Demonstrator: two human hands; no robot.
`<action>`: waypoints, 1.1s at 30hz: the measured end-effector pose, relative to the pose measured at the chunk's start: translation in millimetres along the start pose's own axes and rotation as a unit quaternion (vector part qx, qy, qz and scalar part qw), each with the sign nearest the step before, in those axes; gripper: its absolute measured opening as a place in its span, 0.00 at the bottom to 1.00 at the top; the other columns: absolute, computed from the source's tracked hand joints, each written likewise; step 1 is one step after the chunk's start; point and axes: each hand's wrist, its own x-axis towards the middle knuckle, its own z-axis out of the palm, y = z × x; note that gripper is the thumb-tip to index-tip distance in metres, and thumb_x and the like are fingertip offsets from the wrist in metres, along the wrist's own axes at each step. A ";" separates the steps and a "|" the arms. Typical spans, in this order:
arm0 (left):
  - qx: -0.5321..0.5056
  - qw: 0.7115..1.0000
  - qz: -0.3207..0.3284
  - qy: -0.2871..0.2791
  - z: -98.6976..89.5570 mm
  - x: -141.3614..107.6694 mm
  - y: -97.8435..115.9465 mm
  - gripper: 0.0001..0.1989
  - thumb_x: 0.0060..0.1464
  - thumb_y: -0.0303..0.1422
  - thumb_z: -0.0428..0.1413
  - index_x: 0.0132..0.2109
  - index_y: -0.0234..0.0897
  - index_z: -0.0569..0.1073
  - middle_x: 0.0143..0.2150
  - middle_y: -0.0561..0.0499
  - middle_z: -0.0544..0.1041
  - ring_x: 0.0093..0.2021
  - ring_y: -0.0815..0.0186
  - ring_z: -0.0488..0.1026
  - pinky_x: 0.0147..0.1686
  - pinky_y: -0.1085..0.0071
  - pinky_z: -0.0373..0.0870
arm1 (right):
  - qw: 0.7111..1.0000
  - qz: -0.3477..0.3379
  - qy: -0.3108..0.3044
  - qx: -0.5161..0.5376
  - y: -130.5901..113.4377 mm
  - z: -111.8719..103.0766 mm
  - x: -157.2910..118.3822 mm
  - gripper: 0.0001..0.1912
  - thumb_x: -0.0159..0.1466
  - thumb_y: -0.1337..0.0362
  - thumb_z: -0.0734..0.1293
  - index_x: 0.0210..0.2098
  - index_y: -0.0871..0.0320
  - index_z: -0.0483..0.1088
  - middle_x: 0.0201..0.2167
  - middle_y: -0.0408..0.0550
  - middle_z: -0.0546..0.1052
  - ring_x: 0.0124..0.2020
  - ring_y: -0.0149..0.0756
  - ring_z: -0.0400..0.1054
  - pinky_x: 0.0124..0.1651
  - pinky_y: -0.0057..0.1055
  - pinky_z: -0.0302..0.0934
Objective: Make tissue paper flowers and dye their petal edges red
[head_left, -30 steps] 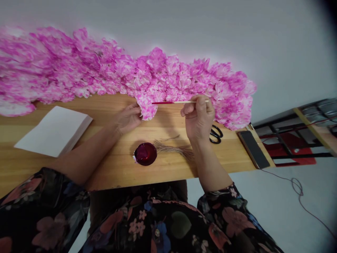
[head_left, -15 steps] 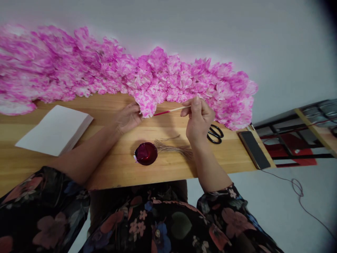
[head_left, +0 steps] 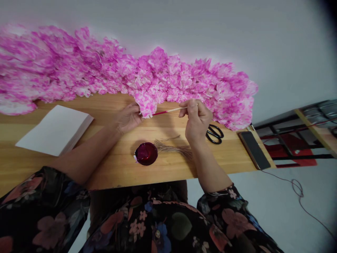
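Between the fingers of my left hand [head_left: 129, 117] is a pink and white paper flower [head_left: 146, 104], held above the table. My right hand [head_left: 197, 117] pinches a thin pale stick [head_left: 173, 109] whose far end is stained dark red. That red end reaches the flower's lower right edge; whether it touches I cannot tell. Below the hands stands a small cup of dark red liquid [head_left: 146, 154]. A bundle of thin brown strands [head_left: 175, 148] lies beside the cup, partly behind my right wrist. Black-handled scissors [head_left: 215, 134] lie right of my right hand, their blades hidden.
A long heap of pink paper flowers [head_left: 105, 66] lines the back of the wooden table [head_left: 113, 175] against the wall. On the left lies a stack of white paper [head_left: 54, 130]. A phone [head_left: 254, 149] with a cable [head_left: 297, 188] sits at the right edge, near a black-framed rack [head_left: 289, 140].
My right hand has shifted slightly left, bringing the stick's red end closer to the flower. My left hand and the flower stay nearly in place.
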 end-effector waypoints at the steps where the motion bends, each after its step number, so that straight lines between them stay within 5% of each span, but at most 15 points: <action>1: 0.003 1.000 0.002 -0.002 -0.7 0.3 -0.3 0.11 0.49 0.16 0.61 0.36 0.37 0.76 0.30 0.55 0.77 0.31 0.72 0.70 0.37 0.74 0.70 | 1.000 0.001 -0.003 -0.004 -1.1 0.2 0.1 0.31 0.77 0.35 0.64 0.31 0.52 0.79 0.22 0.38 0.72 0.25 0.29 0.70 0.34 0.31 0.68; 7: 0.013 1.000 0.009 0.005 -0.2 0.8 -1.1 0.11 0.47 0.18 0.63 0.35 0.37 0.77 0.30 0.55 0.77 0.30 0.72 0.71 0.36 0.75 0.72 | 0.999 0.009 -0.036 -0.011 -3.5 0.9 1.1 0.31 0.75 0.34 0.66 0.32 0.52 0.80 0.22 0.38 0.73 0.26 0.29 0.71 0.34 0.31 0.67; 16: 0.041 0.999 0.003 0.011 2.7 0.1 2.6 0.12 0.49 0.17 0.61 0.33 0.41 0.77 0.27 0.55 0.75 0.27 0.69 0.71 0.34 0.73 0.72 | 0.998 0.037 0.031 0.041 10.7 -0.2 1.4 0.32 0.76 0.35 0.64 0.31 0.53 0.76 0.23 0.38 0.70 0.24 0.29 0.69 0.33 0.31 0.68; 33: 0.010 1.000 -0.018 0.016 5.9 -2.9 2.3 0.10 0.48 0.17 0.61 0.33 0.37 0.76 0.26 0.56 0.74 0.28 0.72 0.67 0.36 0.73 0.71 | 0.998 0.004 -0.050 0.023 -3.7 3.3 -3.3 0.31 0.73 0.34 0.68 0.29 0.52 0.80 0.23 0.39 0.76 0.26 0.30 0.73 0.35 0.32 0.69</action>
